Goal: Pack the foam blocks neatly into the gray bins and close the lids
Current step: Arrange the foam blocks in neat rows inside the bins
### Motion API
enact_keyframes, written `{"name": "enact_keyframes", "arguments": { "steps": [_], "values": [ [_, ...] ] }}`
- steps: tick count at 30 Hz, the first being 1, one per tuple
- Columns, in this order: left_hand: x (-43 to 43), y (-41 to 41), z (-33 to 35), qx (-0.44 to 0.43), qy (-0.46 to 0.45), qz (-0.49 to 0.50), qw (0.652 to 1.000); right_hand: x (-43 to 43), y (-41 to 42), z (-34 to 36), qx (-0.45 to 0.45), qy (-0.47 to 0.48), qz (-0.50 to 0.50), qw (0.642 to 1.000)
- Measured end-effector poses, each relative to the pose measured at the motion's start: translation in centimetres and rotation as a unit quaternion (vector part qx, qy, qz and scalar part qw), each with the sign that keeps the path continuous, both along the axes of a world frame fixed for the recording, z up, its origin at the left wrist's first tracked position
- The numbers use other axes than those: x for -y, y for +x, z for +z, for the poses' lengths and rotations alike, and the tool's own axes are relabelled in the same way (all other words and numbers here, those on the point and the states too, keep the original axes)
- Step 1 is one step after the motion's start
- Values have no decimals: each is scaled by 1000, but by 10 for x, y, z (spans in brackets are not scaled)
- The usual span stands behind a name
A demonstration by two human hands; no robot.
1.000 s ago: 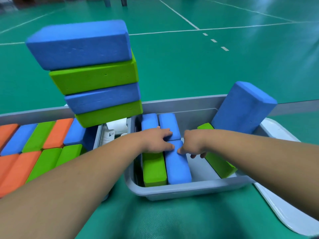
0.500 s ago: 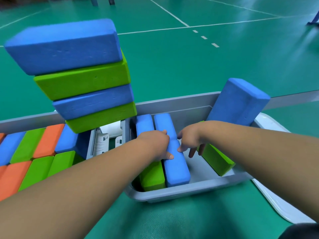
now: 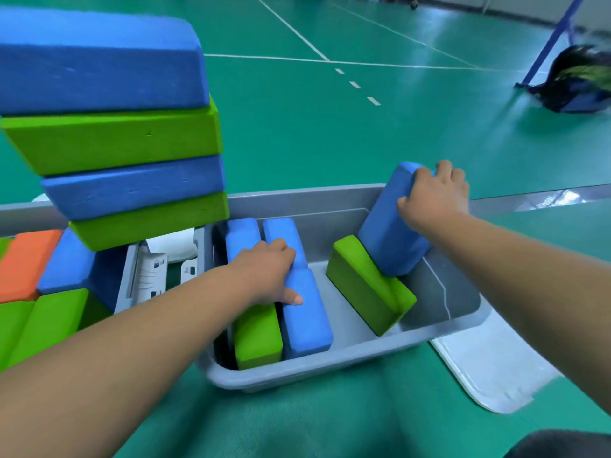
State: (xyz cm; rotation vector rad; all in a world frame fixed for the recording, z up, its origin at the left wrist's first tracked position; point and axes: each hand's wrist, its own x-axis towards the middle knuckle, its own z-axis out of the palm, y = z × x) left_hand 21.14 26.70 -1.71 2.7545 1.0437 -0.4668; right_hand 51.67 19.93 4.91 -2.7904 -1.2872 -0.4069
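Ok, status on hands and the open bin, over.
Left hand rests on packed blocks. Right hand grips tilted blue block, propped on green block. Green block lies askew in gray bin, in the way.

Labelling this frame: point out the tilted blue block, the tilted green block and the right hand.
tilted blue block (image 3: 385, 236), head view, broad front face.
tilted green block (image 3: 362, 287), head view, long side face.
right hand (image 3: 431, 198), head view, back of the hand.

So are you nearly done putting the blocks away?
Not yet. Four blocks sit packed in the gray bin under the left hand. The right hand grips the leaning blue block, resting against a tilted green block. A stack of four waits, and the lid is off.
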Motion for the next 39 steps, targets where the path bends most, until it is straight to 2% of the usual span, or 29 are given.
{"name": "enact_keyframes", "arguments": {
  "steps": [3, 7, 11, 18, 21, 24, 28, 33, 39],
  "values": [
    [-1, 4, -1, -1, -15, 6, 1000, 4, 2, -7, -33, -46, -48, 997],
    [-1, 5, 2, -13, -16, 2, 1000, -7, -13, 13, -43, -6, -34, 998],
    [-4, 4, 6, -15, -24, 1, 1000, -17, -34, 18, -41, -23, -41, 998],
    [-4, 0, 1, 11, -35, 11, 999, -32, -93, 53, -102, 27, 51, 993],
    [-5, 0, 0, 13, -32, 15, 999, -32, -122, 52, -148, -33, 80, 985],
    [-6, 2, 1, 12, -30, 16, 999, -28, -141, 36, -179, -152, 97, 967],
    [-3, 4, 4, 1, -28, 22, 999, -14, -151, 13, -170, -295, 116, 933],
    [-4, 4, 3, -1, -27, 23, 999, -13, -141, -29, -279, -368, 81, 883],
    [-4, 7, 4, -5, -25, 21, 999, -19, -120, -48, -334, -426, 90, 836]
  ]
}}
